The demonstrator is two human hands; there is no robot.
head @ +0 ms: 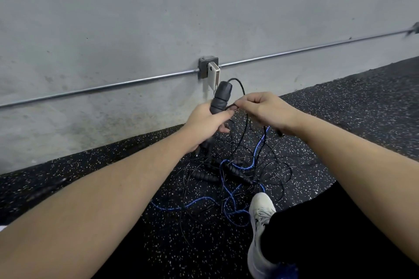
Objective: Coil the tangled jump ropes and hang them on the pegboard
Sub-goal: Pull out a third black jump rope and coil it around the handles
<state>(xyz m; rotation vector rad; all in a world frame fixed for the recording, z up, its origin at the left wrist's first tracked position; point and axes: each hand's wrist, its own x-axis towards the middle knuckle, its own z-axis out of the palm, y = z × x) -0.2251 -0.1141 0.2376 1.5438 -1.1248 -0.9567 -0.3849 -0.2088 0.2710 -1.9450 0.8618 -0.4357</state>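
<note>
left hand (205, 128) is wrapped around a black padded jump rope handle (219, 99), held pretty much upright with the top end poking above the fist. a thin black cord (240, 85) loops out of the top of that handle and arcs over to the right hand (263, 107), which is pinching the cord between thumb and fingertips just beside the left thumb. more cord hangs down from under the right hand.

below both hands, on the speckled black rubber floor (362, 106), sits the tangled pile (235, 172): thin black cords all looped over each other, a blue rope (197, 203) snaking through it, and a couple more black handles (206, 175) lying in the middle. a white sneaker (260, 229) and a black trouser leg are at the near edge of the mess, the shoe touching some of the blue rope.

behind it all is a grey concrete wall (113, 18) with a metal conduit (317, 48) running across it and an outlet box (207, 66) with a white plug-in thing on it.
</note>
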